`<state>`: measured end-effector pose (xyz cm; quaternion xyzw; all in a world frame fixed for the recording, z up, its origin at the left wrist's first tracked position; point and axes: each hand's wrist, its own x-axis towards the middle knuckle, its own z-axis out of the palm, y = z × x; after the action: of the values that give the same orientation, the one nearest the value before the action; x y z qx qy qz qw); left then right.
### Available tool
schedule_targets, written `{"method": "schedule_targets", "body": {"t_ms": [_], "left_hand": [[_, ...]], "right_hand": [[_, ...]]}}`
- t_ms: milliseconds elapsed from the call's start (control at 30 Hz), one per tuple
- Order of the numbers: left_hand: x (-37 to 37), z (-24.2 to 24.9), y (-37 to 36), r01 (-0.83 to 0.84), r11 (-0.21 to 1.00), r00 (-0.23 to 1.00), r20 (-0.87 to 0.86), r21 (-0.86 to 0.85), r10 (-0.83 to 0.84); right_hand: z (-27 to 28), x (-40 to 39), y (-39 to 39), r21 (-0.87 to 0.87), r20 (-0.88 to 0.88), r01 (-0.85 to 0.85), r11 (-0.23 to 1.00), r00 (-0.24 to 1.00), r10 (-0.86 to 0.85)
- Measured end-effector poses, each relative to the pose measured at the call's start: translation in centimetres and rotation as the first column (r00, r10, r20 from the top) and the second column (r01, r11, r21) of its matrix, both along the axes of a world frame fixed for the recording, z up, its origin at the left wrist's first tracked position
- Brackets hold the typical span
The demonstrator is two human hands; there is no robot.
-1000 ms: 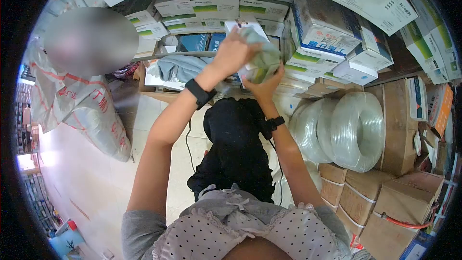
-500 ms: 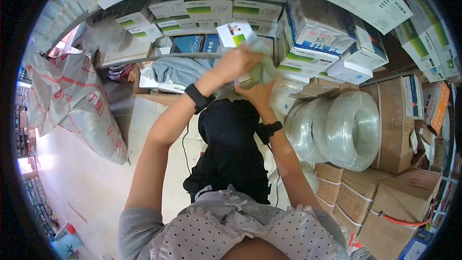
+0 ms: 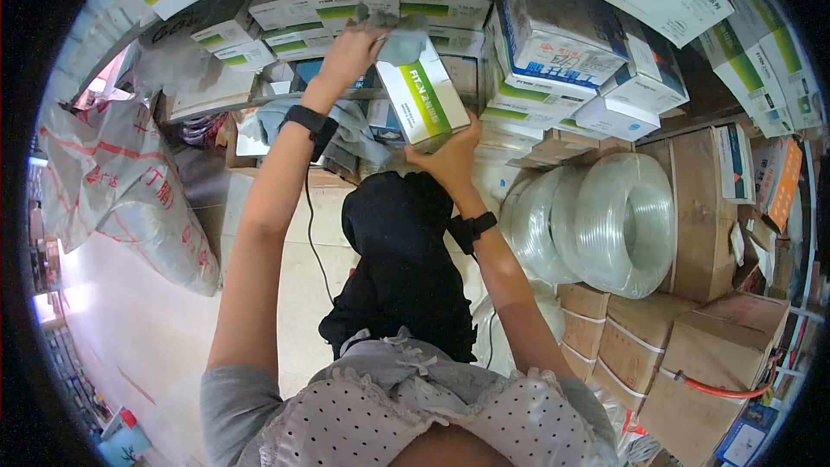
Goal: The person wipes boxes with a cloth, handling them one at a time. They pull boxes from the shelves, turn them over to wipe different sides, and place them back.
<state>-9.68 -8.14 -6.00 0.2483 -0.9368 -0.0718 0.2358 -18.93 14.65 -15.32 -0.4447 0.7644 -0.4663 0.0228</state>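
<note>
A white and green box point(image 3: 421, 102) with FITON lettering is held tilted in front of the shelf. My right hand point(image 3: 454, 156) grips its lower end, thumb on one side and fingers on the other. At the box's upper end is a grey cloth point(image 3: 405, 46), its edge smeared by motion. My left hand point(image 3: 356, 45) is closed on this cloth, above and left of the box. Beneath my left forearm a blue-grey garment or cloth point(image 3: 346, 134) lies crumpled over an open carton.
Stacked white and green boxes point(image 3: 354, 10) fill the shelf ahead. Coils of clear hose point(image 3: 627, 225) stand at right, above strapped brown cartons point(image 3: 635, 342). A large plastic sack point(image 3: 160, 199) leans at left. Black cables point(image 3: 309, 233) hang from both wrists.
My left hand has moved left and up with the cloth, off the box's middle. The box's green lettered face now shows. My right hand still holds the box.
</note>
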Motion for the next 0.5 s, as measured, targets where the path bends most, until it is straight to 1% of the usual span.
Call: {"method": "schedule_targets", "body": {"t_ms": [33,133,233,333,400,433,467,500], "left_hand": [[0.2,-0.2,-0.3,0.005,1.0,0.997,-0.074,-0.028,-0.008],[0.9,-0.7,1.8,0.044,0.994,0.996,-0.072,-0.104,-0.052],[1.7,-1.0,6.2,0.163,0.979,0.98,-0.095,-0.124,-0.176],[2.3,1.5,11.2,0.36,0.93,0.933,0.035,-0.067,-0.359],[2.7,0.7,10.6,0.399,0.913,0.917,0.059,-0.084,-0.395],[2.5,0.2,9.8,0.419,0.903,0.908,0.066,-0.096,-0.414],[2.6,-0.4,8.1,0.389,0.907,0.921,0.06,-0.159,-0.384],[2.7,-0.7,5.7,0.326,0.932,0.945,0.08,-0.157,-0.317]], "right_hand": [[0.2,0.0,-0.3,0.003,-0.009,-0.001,1.0,1.0,0.001],[0.2,-0.4,-0.6,-0.013,-0.004,-0.007,1.0,1.0,0.007],[0.7,-0.6,-0.8,0.003,0.0,-0.001,1.0,1.0,0.001],[-1.8,-1.9,-1.6,-0.064,-0.241,-0.108,0.992,0.966,0.09],[-1.8,-1.8,-1.2,-0.066,-0.35,-0.142,0.988,0.93,0.11],[-1.1,-1.8,-1.0,-0.04,-0.31,-0.119,0.992,0.945,0.101],[-0.4,-1.8,-0.8,-0.013,-0.27,-0.096,0.995,0.959,0.089],[0.5,-1.2,-0.7,0.04,-0.138,-0.045,0.998,0.989,0.05]]}}
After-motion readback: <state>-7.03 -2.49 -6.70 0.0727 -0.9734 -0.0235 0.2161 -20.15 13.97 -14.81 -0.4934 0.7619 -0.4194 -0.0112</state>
